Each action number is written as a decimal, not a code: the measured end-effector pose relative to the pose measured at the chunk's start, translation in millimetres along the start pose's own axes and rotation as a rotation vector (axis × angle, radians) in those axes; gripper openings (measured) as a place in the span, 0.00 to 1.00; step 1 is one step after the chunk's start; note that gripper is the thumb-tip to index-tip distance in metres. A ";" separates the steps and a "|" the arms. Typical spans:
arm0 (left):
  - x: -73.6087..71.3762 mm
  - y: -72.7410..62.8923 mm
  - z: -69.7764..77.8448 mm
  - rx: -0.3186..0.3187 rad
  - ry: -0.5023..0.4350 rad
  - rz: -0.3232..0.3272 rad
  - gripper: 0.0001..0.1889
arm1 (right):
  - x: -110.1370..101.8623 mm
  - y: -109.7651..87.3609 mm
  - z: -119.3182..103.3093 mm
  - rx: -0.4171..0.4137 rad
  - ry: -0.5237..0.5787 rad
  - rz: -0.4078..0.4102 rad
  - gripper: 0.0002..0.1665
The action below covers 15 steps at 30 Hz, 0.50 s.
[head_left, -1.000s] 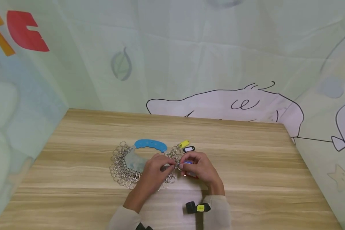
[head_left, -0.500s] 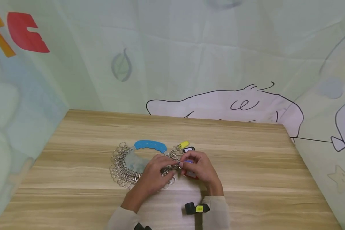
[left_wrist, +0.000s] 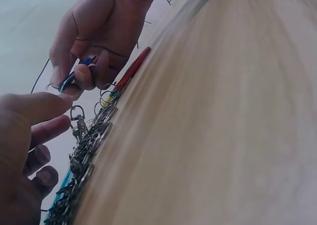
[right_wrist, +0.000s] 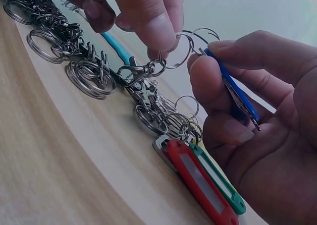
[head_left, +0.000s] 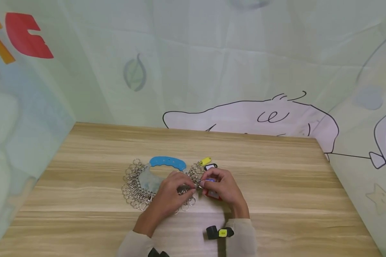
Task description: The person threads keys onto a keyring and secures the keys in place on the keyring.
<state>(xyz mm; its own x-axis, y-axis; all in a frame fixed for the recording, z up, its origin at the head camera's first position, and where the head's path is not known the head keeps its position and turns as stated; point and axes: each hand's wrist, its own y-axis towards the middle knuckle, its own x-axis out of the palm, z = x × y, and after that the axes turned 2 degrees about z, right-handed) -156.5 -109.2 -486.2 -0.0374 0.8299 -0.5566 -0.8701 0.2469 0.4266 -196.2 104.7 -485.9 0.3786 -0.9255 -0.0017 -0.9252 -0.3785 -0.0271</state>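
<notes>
My left hand (head_left: 172, 191) pinches a metal split ring (right_wrist: 184, 49) between thumb and index finger, with a lobster clasp (right_wrist: 138, 72) hanging from the ring. Facing it, my right hand (head_left: 224, 185) grips a blue key tag (right_wrist: 233, 84) between thumb and fingers, its ring end toward the left fingertips. Below both hands, a red key tag (right_wrist: 200, 183) and a green key tag (right_wrist: 220, 178) lie among the rings. The fan of clasps and split rings (head_left: 136, 189) lies on the table around a translucent sheet, partly covered by my left hand.
A blue curved handle (head_left: 168, 162) lies behind the fan. Beyond the right hand are a yellow key tag (head_left: 205, 161) and a black-rimmed key tag (head_left: 210, 166). A printed cloth (head_left: 193, 64) stands behind the wooden table (head_left: 286, 189).
My left thumb and index finger spread half a second ago and have come together again at the ring, slightly left of before. The right hand keeps the blue key tag almost still.
</notes>
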 end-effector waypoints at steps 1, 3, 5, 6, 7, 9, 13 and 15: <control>0.4 0.0 0.2 0.008 -0.004 0.000 0.09 | 0.1 -0.1 -0.2 0.003 0.000 -0.001 0.05; 1.5 0.3 0.5 0.019 -0.009 0.001 0.08 | 0.2 -0.2 -0.9 0.002 0.000 -0.003 0.05; 2.0 0.8 1.4 0.016 -0.015 -0.002 0.07 | 0.2 -0.3 -1.7 0.001 -0.006 -0.005 0.05; 2.3 0.9 1.6 0.009 -0.018 -0.002 0.07 | 0.2 -0.4 -1.8 -0.001 -0.013 -0.006 0.05; 2.4 0.8 1.7 0.000 -0.020 -0.002 0.07 | 0.2 -0.4 -1.9 -0.002 -0.019 -0.006 0.04; 2.2 0.9 2.5 -0.021 -0.030 -0.002 0.07 | 0.2 -0.5 -2.4 -0.003 -0.031 -0.005 0.04; 1.6 0.3 3.9 -0.062 -0.047 0.009 0.07 | 0.1 -0.3 -2.9 0.001 -0.041 -0.005 0.04; 1.4 -0.5 4.9 -0.095 -0.045 0.013 0.07 | 0.2 -0.5 -3.0 0.001 -0.037 -0.009 0.04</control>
<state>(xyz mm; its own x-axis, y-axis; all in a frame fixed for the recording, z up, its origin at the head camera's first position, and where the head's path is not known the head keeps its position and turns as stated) -153.8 -105.7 -483.7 -0.0288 0.8547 -0.5183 -0.9124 0.1894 0.3629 -195.7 104.7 -482.9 0.3876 -0.9210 -0.0386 -0.9218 -0.3867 -0.0286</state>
